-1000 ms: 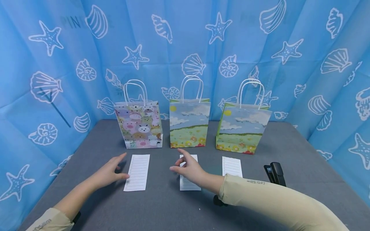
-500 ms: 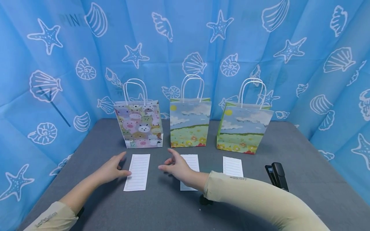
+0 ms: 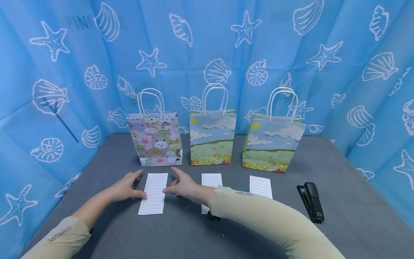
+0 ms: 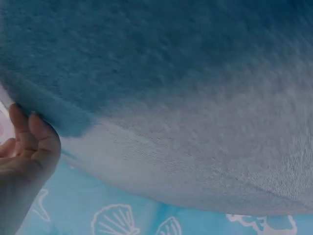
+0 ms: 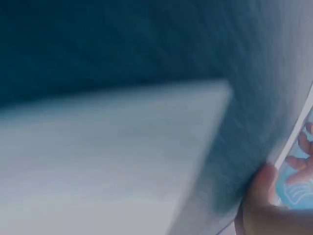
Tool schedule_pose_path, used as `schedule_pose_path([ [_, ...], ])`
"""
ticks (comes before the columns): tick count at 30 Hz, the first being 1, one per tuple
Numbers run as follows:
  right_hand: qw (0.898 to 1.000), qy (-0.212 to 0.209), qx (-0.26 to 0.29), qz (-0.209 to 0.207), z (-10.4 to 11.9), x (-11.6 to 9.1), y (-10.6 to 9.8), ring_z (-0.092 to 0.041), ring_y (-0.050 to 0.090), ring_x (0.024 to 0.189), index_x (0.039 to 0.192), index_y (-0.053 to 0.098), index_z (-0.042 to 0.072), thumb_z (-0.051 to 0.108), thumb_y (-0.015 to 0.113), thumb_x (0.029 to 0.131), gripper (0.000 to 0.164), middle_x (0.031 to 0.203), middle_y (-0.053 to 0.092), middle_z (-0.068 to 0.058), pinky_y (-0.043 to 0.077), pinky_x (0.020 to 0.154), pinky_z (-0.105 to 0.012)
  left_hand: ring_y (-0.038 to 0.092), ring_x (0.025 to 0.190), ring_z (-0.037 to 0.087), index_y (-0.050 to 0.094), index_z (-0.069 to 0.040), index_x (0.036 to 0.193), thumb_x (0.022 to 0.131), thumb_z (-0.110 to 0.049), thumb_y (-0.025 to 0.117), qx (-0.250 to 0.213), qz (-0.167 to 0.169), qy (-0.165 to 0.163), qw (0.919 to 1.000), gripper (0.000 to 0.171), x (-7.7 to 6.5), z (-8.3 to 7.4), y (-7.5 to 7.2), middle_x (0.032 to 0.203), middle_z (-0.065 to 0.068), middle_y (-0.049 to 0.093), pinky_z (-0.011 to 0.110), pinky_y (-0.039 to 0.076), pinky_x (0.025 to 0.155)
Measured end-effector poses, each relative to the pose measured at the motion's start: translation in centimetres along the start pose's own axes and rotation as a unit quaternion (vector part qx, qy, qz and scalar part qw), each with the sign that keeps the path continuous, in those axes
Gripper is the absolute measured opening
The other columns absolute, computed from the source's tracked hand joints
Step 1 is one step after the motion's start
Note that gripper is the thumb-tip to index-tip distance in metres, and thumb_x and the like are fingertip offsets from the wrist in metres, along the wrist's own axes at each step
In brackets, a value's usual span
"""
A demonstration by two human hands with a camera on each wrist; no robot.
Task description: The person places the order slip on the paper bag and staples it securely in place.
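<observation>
A lined white paper slip (image 3: 153, 201) lies flat on the grey table between the two hands. My left hand (image 3: 124, 187) is at its left side, thumb tip over the slip's left edge and fingers spread. At the opposite edge is my right hand (image 3: 185, 186), with the thumb tip right at the paper and the index finger extended forward. The left wrist view shows the left hand's loosely bent fingers (image 4: 41, 137). In the right wrist view the right thumb (image 5: 261, 188) shows at lower right. A middle slip (image 3: 211, 180) is partly hidden under the right forearm.
An animal-print gift bag (image 3: 156, 142) and two meadow-print gift bags, one in the middle (image 3: 211, 140) and one at right (image 3: 271, 144), stand along the back. A third slip (image 3: 260, 186) and a black stapler (image 3: 312, 203) lie at right. A blue curtain (image 3: 207, 43) hangs behind.
My right hand has moved left from over the middle slip to the right edge of the left slip. The stapler is now fully uncovered. My left hand has barely shifted.
</observation>
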State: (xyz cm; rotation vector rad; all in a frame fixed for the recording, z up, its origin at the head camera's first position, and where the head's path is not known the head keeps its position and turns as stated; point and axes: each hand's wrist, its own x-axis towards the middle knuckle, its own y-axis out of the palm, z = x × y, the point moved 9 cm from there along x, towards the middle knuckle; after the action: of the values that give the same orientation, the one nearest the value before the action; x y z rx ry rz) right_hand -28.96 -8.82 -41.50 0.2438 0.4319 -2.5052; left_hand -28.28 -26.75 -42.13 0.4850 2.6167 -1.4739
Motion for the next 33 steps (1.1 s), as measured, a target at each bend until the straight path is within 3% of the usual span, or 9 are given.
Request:
schedule_pose_path([
  [5,0.998,0.034,-0.054,0.017,0.3,1.7,0.7,-0.016,0.056,0.066,0.155,0.022,0.016,0.011,0.078,0.084,0.091,0.081,0.061,-0.008,0.048,0.060,-0.028,0.052,0.095,0.030,0.024,0.015,0.144,0.078,-0.039,0.081,0.005,0.009,0.018,0.9998,0.103,0.4,-0.1,0.1,0.124,0.029,0.044,0.049,0.045,0.083],
  [12,0.990,0.067,-0.125,0.023,0.2,3.3,0.8,-0.019,0.059,0.067,0.154,0.027,0.017,0.014,0.081,0.081,0.091,0.110,0.057,-0.012,0.052,0.061,-0.031,0.054,0.098,0.032,0.026,0.013,0.145,0.076,-0.045,0.081,0.041,0.025,0.006,0.9988,0.105,0.9,-0.4,0.5,0.113,0.022,0.052,0.054,0.044,0.086],
  [16,0.987,0.080,-0.139,0.028,0.0,3.9,0.8,-0.020,0.060,0.065,0.153,0.031,0.018,0.014,0.081,0.081,0.087,0.105,0.059,-0.013,0.053,0.061,-0.031,0.054,0.094,0.030,0.026,0.012,0.145,0.076,-0.046,0.081,0.055,0.030,-0.008,0.9980,0.106,1.1,-0.3,0.6,0.108,0.019,0.054,0.052,0.046,0.082],
  [25,0.986,0.111,-0.119,0.026,-0.8,4.4,0.7,-0.014,0.055,0.052,0.149,0.041,0.017,0.014,0.080,0.082,0.077,0.063,0.058,-0.006,0.047,0.052,-0.027,0.053,0.091,0.028,0.027,0.012,0.145,0.076,-0.045,0.082,0.057,0.044,-0.021,0.9972,0.105,1.3,-0.2,1.0,0.104,0.017,0.055,0.049,0.045,0.080],
  [30,0.985,0.110,-0.136,0.013,-0.8,4.6,0.5,-0.014,0.055,0.052,0.147,0.045,0.017,0.014,0.081,0.081,0.075,0.060,0.057,-0.005,0.046,0.051,-0.027,0.051,0.090,0.028,0.027,0.015,0.144,0.076,-0.044,0.082,0.055,0.040,-0.003,0.9977,0.105,1.7,-0.5,0.9,0.102,0.015,0.053,0.046,0.044,0.079],
  [33,0.982,0.104,-0.160,-0.005,-0.6,4.8,0.5,-0.015,0.056,0.052,0.144,0.049,0.018,0.012,0.083,0.078,0.075,0.061,0.059,-0.006,0.045,0.050,-0.028,0.051,0.092,0.028,0.027,0.014,0.144,0.075,-0.044,0.082,0.064,0.041,-0.010,0.9971,0.105,1.9,-0.5,0.8,0.103,0.016,0.053,0.048,0.044,0.080],
])
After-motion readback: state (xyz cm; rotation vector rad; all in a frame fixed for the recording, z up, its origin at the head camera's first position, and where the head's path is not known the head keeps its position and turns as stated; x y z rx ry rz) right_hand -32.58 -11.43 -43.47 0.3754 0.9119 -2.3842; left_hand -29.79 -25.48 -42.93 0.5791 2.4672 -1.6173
